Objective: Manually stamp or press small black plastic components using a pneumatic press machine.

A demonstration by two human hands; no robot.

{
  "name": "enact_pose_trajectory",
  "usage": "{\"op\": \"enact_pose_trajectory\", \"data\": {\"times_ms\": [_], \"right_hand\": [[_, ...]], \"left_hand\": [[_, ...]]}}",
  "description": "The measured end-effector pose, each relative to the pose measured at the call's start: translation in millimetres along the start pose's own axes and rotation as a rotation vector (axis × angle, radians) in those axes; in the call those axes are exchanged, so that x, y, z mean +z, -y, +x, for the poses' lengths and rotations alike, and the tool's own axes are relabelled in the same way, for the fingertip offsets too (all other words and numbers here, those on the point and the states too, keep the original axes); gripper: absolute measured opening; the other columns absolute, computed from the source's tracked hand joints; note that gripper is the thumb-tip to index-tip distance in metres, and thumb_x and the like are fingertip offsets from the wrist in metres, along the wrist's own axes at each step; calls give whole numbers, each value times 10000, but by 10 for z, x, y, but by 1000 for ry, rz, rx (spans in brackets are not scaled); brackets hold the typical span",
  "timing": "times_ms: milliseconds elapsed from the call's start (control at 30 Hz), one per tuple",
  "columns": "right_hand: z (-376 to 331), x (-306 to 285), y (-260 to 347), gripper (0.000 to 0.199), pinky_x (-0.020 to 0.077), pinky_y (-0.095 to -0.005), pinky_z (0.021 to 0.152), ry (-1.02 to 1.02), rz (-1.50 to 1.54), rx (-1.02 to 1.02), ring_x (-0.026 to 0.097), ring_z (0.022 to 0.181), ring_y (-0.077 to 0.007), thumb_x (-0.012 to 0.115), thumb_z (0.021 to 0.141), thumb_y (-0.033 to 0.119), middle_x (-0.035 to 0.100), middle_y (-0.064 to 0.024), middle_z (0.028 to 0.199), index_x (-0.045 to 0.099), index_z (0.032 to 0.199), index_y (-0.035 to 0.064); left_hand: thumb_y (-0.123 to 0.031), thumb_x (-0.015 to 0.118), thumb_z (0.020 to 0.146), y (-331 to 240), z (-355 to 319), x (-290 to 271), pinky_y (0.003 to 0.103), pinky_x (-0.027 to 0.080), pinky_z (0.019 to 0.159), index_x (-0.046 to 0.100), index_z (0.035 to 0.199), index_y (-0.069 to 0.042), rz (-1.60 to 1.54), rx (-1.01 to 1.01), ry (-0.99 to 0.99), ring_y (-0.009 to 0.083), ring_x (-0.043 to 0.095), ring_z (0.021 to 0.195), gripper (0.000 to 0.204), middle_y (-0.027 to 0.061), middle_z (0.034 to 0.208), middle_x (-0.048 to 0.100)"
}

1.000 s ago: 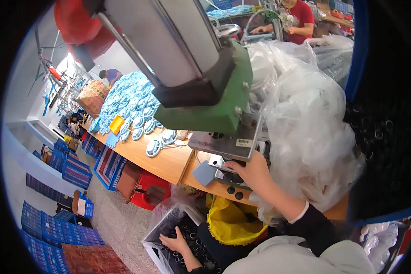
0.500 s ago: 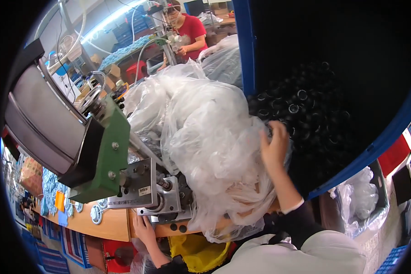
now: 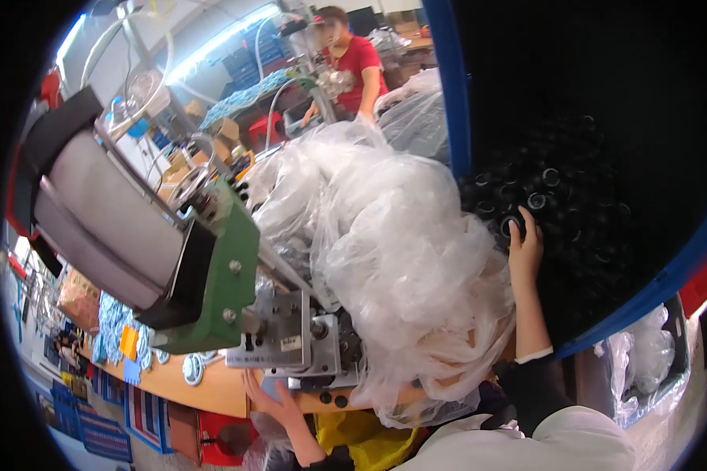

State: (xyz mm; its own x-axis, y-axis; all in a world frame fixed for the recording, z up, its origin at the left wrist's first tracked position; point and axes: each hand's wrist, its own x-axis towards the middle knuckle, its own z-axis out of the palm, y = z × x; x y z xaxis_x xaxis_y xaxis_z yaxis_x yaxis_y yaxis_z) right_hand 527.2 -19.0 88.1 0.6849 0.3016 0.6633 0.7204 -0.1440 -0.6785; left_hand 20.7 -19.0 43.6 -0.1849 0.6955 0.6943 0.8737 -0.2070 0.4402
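Note:
My right hand [image 3: 526,247] reaches over the rim of a large blue bin to a pile of small black round parts [image 3: 577,200], some showing pale rings. Its thumb and fingers are apart, close to one black ringed part [image 3: 511,228]; no part is clearly gripped. My left hand [image 3: 279,407] is at the table edge below the metal fixture [image 3: 291,334] of a green-framed press [image 3: 220,275]. Its fingers are spread, with a small bluish-grey patch beside them that I cannot make out. Several black round parts [image 3: 331,399] lie on the table close by.
A big heap of clear plastic bags [image 3: 404,235] stands between the press and the blue bin [image 3: 457,94]. Yellow cloth [image 3: 357,439] hangs below the table. Light-blue coils [image 3: 193,369] lie at left. Across the bags is a person in red [image 3: 361,71].
My right hand has moved from the bag heap's edge farther into the bin, over the black parts. My left hand's fingers have spread near the fixture. The whole view has shifted.

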Motion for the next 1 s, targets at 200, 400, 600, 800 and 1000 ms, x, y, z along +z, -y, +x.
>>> {"op": "enact_pose_trajectory", "data": {"times_ms": [200,400,600,800,1000], "right_hand": [[-211,-189,884,456,497,-256,770,383,756,335,570,949,-172,696,762,38,502,-90,1122,523,1184,24],[-767,-426,1594,560,457,-304,863,770,954,189,568,986,-180,760,671,21,570,-85,1102,533,1182,3],[-1544,-168,2253,504,475,-343,773,1072,816,-209,602,902,-262,752,703,203,610,-150,1026,561,1129,14],[-1638,171,2574,294,462,-398,695,1104,710,-188,575,817,-336,712,719,208,609,-150,843,600,928,33],[-1687,255,2476,422,444,-422,780,1155,748,-249,546,905,-375,711,701,204,589,-187,959,568,1048,11]], "left_hand": [[-103,730,605,-1124,665,233,378,436,806,601,941,19,-489,-90,-57,329,582,864,380,176,922,626],[-146,761,601,-1210,521,95,389,464,721,620,890,0,-384,-184,-14,345,599,769,353,169,846,631],[-67,678,737,-700,-196,-285,298,441,813,584,988,25,-226,-302,-303,188,576,866,284,110,915,618],[-331,770,654,831,-1544,-1045,453,320,987,410,1234,52,587,-754,-236,391,409,1158,782,252,1253,438],[-233,639,796,384,-470,-645,447,276,1024,473,1212,8,234,-268,-17,382,368,1231,509,195,1292,452]]}}
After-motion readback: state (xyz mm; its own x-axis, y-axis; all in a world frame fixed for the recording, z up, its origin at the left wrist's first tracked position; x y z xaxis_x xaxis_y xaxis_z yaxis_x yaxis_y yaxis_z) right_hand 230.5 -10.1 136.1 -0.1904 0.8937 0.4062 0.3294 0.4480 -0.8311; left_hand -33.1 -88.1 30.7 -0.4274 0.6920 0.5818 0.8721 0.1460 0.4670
